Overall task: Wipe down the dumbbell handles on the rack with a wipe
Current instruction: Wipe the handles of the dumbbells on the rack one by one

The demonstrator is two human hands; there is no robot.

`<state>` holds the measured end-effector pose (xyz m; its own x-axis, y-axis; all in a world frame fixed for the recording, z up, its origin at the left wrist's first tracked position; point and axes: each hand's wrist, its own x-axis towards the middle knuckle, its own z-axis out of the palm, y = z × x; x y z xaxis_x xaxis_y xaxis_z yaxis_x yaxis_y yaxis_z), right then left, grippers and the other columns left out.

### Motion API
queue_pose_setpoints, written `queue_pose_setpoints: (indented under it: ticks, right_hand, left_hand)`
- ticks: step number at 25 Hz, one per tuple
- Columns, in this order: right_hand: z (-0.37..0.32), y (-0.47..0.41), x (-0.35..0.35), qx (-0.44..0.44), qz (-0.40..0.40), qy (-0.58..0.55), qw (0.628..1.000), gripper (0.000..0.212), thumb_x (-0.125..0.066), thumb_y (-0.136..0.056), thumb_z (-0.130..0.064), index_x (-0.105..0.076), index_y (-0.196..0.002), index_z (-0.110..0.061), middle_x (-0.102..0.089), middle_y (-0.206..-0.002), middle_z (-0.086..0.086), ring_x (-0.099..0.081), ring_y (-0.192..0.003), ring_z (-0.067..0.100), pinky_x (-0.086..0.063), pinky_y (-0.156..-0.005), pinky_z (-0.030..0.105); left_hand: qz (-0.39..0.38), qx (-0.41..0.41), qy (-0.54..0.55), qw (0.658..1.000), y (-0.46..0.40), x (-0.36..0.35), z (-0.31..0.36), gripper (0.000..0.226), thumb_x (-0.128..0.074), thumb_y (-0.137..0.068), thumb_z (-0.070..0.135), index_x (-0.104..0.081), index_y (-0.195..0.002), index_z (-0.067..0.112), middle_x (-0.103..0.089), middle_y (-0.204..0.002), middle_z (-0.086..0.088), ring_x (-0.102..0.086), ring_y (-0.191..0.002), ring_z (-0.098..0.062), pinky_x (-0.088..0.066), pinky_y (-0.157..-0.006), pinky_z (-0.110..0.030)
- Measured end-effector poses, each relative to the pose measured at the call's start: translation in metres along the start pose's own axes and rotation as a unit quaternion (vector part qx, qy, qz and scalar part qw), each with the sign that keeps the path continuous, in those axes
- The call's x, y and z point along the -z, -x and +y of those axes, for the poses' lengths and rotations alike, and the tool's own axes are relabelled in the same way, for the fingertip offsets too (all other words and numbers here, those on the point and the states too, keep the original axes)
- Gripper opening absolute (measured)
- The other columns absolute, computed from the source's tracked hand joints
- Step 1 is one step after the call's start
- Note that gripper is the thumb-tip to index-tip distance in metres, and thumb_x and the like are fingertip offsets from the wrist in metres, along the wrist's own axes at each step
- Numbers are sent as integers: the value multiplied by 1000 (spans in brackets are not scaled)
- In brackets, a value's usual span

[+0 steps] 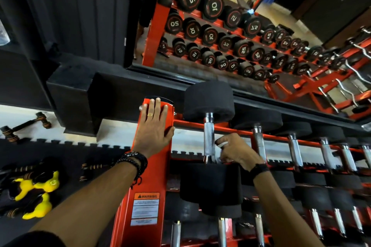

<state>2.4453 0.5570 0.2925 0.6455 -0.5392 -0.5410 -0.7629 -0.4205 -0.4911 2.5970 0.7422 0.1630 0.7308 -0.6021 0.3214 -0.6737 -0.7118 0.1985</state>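
Your right hand (234, 151) curls beside the end dumbbell's handle (209, 140), apparently pinching a pale wipe (222, 159) (mostly hidden). Wrap it fully round that handle, stroking end to end; left hand (155, 126) lies flat on the rack post (149, 176) left of it.

Right of the red rack upright (149, 168), narrow gaps separate chrome handles (209, 138); black dumbbell heads (209, 104) block both ends.

rack (149, 168): orange-red, with a white and orange warning label (145, 209)
dumbbell heads (208, 101): matte black
dumbbell handles (209, 138): silver, cross-hatched
wipe (223, 144): white
floor mat (70, 156): black
straps (40, 196): yellow and black
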Motion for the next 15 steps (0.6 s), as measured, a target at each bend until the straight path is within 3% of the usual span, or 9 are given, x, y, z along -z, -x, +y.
queue_pose_setpoints:
  ticks: [2, 3, 6, 9, 12, 13, 15]
  right_hand:
    - [-2, 9, -6, 6, -4, -27, 1000, 28, -41, -75, 24, -61, -84, 6, -51, -45, 5, -45, -34, 7, -37, -40, 15]
    - [-2, 11, -4, 8, -5, -58, 998, 24, -39, -79, 22, -59, -88, 11, -53, -52, 12, -48, -37, 9, -40, -41, 18]
    - [-9, 8, 9, -17, 5, -172, 985, 11, -42, -91, 6, -51, -97, 3, -63, -83, 27, -64, -64, 31, -57, -63, 37]
    - [-17, 5, -4, -45, -33, -200, 978, 5, -44, -85, -7, -49, -84, -4, -52, -77, 16, -54, -62, 29, -47, -61, 36]
    - [-12, -5, -11, -66, -50, -253, 964, 8, -42, -91, -8, -50, -91, -6, -50, -88, 15, -50, -63, 21, -44, -51, 30]
    - [-11, -7, -7, -74, -52, -275, 957, 7, -43, -91, -13, -48, -92, -8, -47, -88, 12, -47, -64, 21, -45, -52, 30]
    - [-7, -14, -6, -77, -73, -305, 946, 24, -48, -86, -23, -48, -103, -6, -49, -92, 11, -51, -69, 26, -48, -65, 35]
  left_hand:
    - [-3, 0, 2, 1000, 0, 1, 0, 72, -30, -99, 54, -30, -152, 5, -17, -161, -25, -9, -150, -39, -9, -122, -54]
    - [-1, 2, 1, 1000, 0, 1, 0, 72, -31, -99, 54, -30, -152, 5, -17, -160, -25, -10, -150, -39, -9, -122, -54]
    - [3, 0, 2, 1000, -1, 0, 1, 71, -33, -98, 53, -31, -151, 5, -17, -160, -26, -11, -150, -41, -10, -122, -55]
    - [-1, -5, 0, 1000, 0, 0, 0, 71, -33, -98, 52, -32, -151, 4, -18, -160, -27, -11, -150, -42, -11, -121, -56]
    - [7, -1, 0, 1000, -1, 2, 1, 71, -33, -98, 52, -33, -150, 4, -19, -159, -27, -12, -149, -42, -11, -121, -56]
    - [6, -2, -2, 1000, -3, 2, 2, 71, -33, -98, 53, -32, -150, 5, -18, -159, -27, -12, -149, -41, -11, -121, -56]
    - [-2, 0, -6, 1000, -1, 0, 1, 72, -31, -98, 54, -31, -151, 5, -17, -160, -26, -10, -150, -41, -10, -121, -55]
